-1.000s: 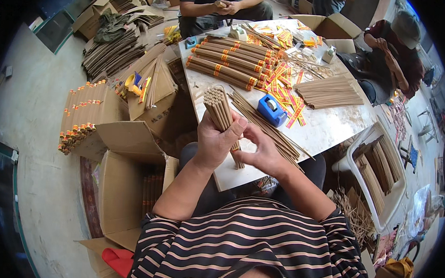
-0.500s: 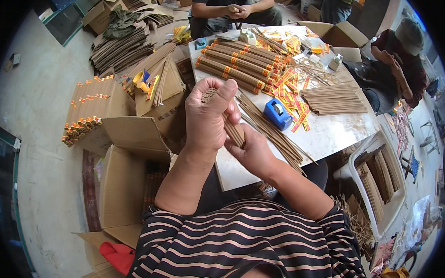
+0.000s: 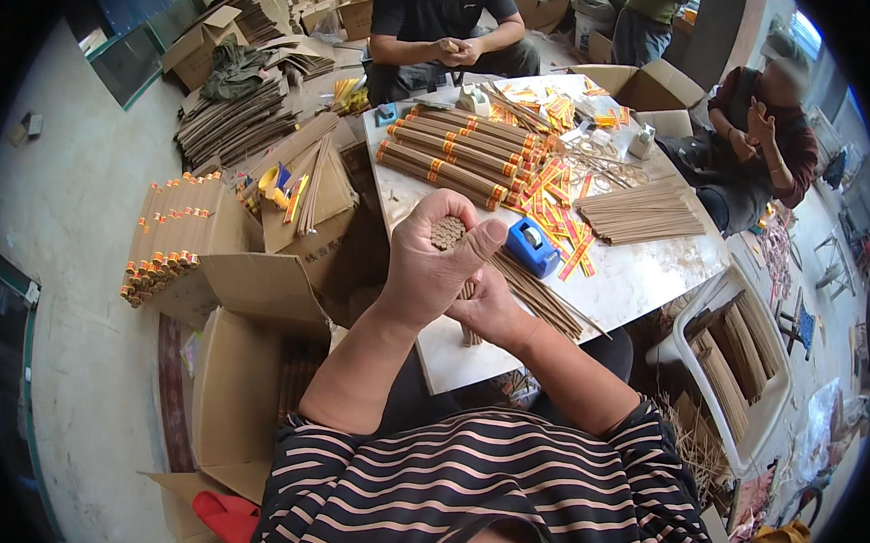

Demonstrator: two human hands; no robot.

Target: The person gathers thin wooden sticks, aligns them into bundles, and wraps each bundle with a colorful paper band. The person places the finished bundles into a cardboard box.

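Note:
A bundle of brown incense sticks (image 3: 447, 233) stands nearly upright in front of me, its round ends facing up. My left hand (image 3: 433, 271) is wrapped round its upper part, thumb across the side. Lower down, my right hand (image 3: 492, 308) closes round the same bundle, and the lower ends poke out beneath it over the table edge. Just beyond my hands are a blue tape dispenser (image 3: 532, 247), loose incense sticks (image 3: 541, 297) and red-and-yellow paper labels (image 3: 572, 241). Finished bundles with labels (image 3: 450, 161) lie stacked farther back.
The white table (image 3: 649, 266) also bears a fan of sticks (image 3: 641, 213). A white plastic bin (image 3: 774, 403) of sticks stands at right, an open cardboard box (image 3: 231, 389) at left. More labelled bundles (image 3: 177, 221) are piled farther left. One person (image 3: 445, 39) sits opposite, another (image 3: 766, 140) at right.
Both hands have shifted slightly right and down in the picture, and the bundle has turned from slanting to nearly upright. At right, the seated person has straightened and raised a hand.

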